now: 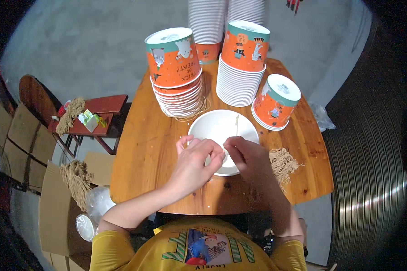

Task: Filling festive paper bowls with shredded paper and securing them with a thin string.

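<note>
In front of me on the wooden table is a white paper bucket (212,122), its open mouth facing up. Over its near part, my left hand (195,162) has thumb and forefinger pinched together; whatever is between them is too small to make out. Close beside it, my right hand (249,158) is also closed, its fingertips drawn together. A thin beige string (237,120) runs up from the right hand against the bucket's far inner wall. The rest of the string is hidden by my fingers. A bundle of beige strings (284,165) lies just right of my right hand.
Upside-down orange and green paper buckets stand in a left stack (174,63) draped with strings, a middle stack (242,58) and a short right stack (276,104). Taller stacks (207,22) rise behind. Left are a red bench (105,106) and a cardboard box (56,212).
</note>
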Demonstrator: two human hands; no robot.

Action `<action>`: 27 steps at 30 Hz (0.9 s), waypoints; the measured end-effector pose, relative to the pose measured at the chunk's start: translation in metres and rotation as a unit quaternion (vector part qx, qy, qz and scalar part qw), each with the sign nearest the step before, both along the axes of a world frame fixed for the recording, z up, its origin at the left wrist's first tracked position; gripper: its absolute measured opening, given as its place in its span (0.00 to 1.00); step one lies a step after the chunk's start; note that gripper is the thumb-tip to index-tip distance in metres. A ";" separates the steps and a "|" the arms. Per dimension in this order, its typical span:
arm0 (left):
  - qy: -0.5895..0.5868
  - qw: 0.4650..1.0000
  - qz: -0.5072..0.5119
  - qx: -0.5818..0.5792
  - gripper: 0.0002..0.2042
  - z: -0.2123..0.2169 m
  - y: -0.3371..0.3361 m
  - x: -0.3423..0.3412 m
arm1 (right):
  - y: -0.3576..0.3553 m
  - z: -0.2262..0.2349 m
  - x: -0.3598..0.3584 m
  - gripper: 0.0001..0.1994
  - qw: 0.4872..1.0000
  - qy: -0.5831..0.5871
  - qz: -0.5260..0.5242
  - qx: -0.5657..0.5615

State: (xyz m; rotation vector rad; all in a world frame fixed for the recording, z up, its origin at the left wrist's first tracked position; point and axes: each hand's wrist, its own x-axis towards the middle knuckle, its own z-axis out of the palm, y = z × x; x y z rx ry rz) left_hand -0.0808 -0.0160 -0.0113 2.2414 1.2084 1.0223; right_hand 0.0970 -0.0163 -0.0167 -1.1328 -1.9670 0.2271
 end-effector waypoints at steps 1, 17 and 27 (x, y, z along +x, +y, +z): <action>-0.001 1.000 0.006 0.001 0.06 0.002 0.000 0.001 | -0.002 0.001 -0.003 0.06 1.000 0.005 -0.007 -0.022; 0.046 0.983 -0.163 0.076 0.03 -0.006 -0.003 -0.026 | 0.022 0.007 0.029 0.03 0.979 -0.135 -0.086 0.128; 0.031 0.974 -0.161 0.156 0.07 0.014 0.017 -0.056 | 0.030 -0.026 0.060 0.08 0.986 -0.057 0.156 -0.032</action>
